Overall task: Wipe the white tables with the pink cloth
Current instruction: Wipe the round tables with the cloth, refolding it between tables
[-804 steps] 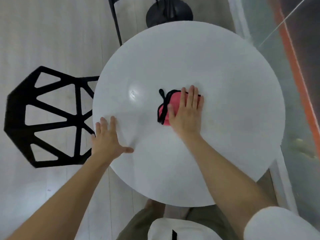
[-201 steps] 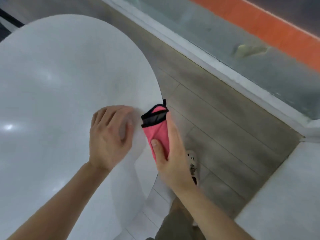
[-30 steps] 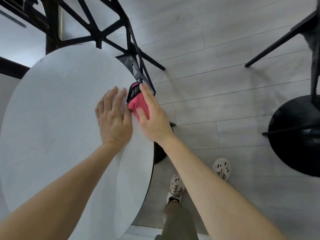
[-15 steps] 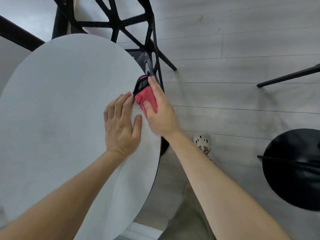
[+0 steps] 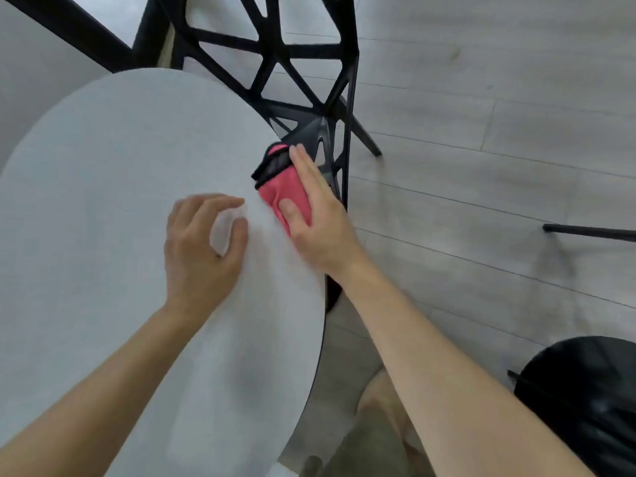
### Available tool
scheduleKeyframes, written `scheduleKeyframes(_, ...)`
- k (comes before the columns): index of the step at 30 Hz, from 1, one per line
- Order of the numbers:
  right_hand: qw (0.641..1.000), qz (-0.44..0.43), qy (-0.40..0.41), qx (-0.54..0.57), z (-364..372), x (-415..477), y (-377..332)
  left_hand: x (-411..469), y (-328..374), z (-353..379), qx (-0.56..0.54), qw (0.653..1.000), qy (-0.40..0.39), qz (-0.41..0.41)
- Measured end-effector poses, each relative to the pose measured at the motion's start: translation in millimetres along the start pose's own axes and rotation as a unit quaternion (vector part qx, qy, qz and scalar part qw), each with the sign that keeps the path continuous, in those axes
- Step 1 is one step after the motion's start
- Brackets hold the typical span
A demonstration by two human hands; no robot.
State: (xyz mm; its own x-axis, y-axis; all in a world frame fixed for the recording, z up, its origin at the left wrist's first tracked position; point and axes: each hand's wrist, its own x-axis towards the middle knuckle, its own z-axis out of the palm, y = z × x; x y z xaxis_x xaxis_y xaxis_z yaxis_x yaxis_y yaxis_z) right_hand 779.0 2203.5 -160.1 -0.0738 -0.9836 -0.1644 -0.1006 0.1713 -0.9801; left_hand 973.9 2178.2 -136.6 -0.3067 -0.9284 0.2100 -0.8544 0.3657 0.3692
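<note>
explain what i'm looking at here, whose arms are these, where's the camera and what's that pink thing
There is no machine here: these are a person's two bare arms. The one picture comes from a wide-angle camera worn on the person's head, looking forward and down, so the arms reach in from the bottom. The surface is a round white table. The right hand holds a pink cloth with black trim against the table's rim, thumb on top. The left hand rests on the tabletop, fingers bent, holding nothing. Beyond the table stands a black chair.
</note>
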Motion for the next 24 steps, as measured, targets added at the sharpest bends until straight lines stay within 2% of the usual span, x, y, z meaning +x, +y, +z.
scheduleKeyframes(2,0.999,0.002,-0.029,-0.015,-3,57,-10,29,-8,8,0.015,0.996,0.038,-0.075)
scheduleKeyframes(4,0.997,0.0,-0.069,-0.03,-7,77,-15,58,-13,17,0.022,0.989,0.062,-0.131)
scheduleKeyframes(9,0.993,0.017,-0.112,-0.025,-29,-4,-2,110,-20,36,0.051,0.976,0.077,-0.195)
scheduleKeyframes(11,0.991,0.03,-0.131,-0.029,-37,-31,0,112,-20,46,0.073,0.974,0.072,-0.204)
scheduleKeyframes(13,0.989,0.037,-0.14,-0.039,-38,-13,-6,111,-18,55,0.103,0.972,0.065,-0.202)
scheduleKeyframes(16,0.988,0.02,-0.135,-0.066,-20,75,-19,115,-19,58,0.125,0.969,0.061,-0.206)
scheduleKeyframes(20,0.983,0.009,-0.17,-0.063,7,178,-39,111,-20,55,0.097,0.971,0.073,-0.206)
scheduleKeyframes(24,0.986,0.023,-0.159,-0.043,1,150,-37,112,-19,53,0.091,0.971,0.064,-0.211)
